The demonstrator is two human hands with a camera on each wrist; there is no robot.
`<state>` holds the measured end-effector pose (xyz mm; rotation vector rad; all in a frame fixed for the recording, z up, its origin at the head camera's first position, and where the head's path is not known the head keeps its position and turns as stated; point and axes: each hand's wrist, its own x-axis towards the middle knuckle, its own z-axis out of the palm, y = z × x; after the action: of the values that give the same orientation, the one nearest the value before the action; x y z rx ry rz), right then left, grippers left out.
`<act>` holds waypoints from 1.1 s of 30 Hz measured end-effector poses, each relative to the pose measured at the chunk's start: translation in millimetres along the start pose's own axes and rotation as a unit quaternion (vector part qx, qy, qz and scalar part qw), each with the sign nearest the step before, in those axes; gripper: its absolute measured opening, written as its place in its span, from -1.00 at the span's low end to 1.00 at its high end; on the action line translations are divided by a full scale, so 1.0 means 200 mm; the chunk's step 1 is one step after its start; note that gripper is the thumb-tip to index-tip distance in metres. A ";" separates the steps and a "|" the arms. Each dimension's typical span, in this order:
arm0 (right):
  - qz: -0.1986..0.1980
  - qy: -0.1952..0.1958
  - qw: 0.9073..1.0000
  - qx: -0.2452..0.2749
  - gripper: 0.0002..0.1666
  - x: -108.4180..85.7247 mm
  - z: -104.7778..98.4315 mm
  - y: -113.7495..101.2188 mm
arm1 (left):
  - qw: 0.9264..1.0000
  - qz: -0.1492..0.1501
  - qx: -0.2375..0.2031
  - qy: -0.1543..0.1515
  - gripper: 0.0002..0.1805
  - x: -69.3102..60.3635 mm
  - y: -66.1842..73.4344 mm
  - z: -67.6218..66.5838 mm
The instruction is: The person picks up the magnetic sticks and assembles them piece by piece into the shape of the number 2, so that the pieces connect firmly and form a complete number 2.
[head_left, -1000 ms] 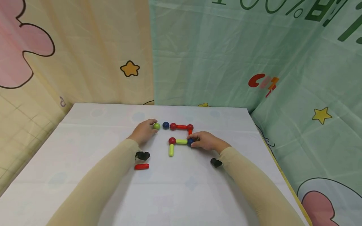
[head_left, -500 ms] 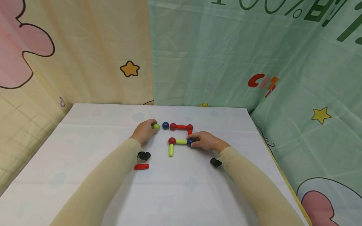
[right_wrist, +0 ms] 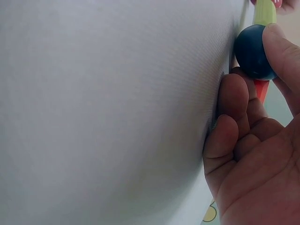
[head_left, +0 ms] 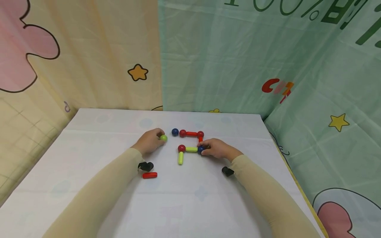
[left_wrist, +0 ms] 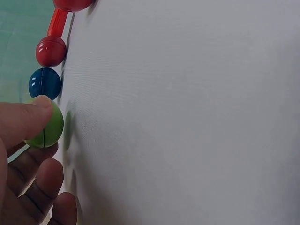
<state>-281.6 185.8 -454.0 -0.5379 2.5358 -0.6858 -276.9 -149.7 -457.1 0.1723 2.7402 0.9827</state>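
Note:
My left hand (head_left: 149, 141) pinches a light green ball (head_left: 163, 138) between thumb and fingers. In the left wrist view the thumb lies across that green ball (left_wrist: 54, 123). Just beyond it sits a loose-looking blue ball (head_left: 175, 132), beside a red ball (head_left: 182, 133). From there a red rod (head_left: 191, 134) runs to another red ball (head_left: 200, 134). A second red rod (head_left: 200, 139) leads down to a blue ball (right_wrist: 255, 51), which my right hand (head_left: 219, 148) pinches. A yellow-green rod (head_left: 191, 149) joins this ball to a red ball (head_left: 181, 148).
Another yellow-green rod (head_left: 180, 158) points from that last red ball toward me. A separate red rod (head_left: 149, 175) lies near my left wrist. The white-covered table (head_left: 184, 205) ends at printed curtains (head_left: 214, 66) behind and to the right.
My left hand has drawn the green ball slightly toward me and left, widening its gap to the far blue ball. The right hand stays in place.

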 end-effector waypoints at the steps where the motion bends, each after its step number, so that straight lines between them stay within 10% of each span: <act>1: 0.000 0.000 1.000 -0.001 -0.56 0.00 0.00 0.00 | 1.000 0.001 -0.004 -0.007 -0.59 -0.01 0.00 0.00; 33: -0.003 0.006 1.000 -0.017 -0.55 0.00 0.00 0.00 | 0.993 0.067 0.019 -0.090 -0.67 -0.23 0.03 0.03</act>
<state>-280.7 186.2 -454.0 -0.5539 2.5614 -0.6515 -231.4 -149.0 -450.2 0.4359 2.6102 0.9012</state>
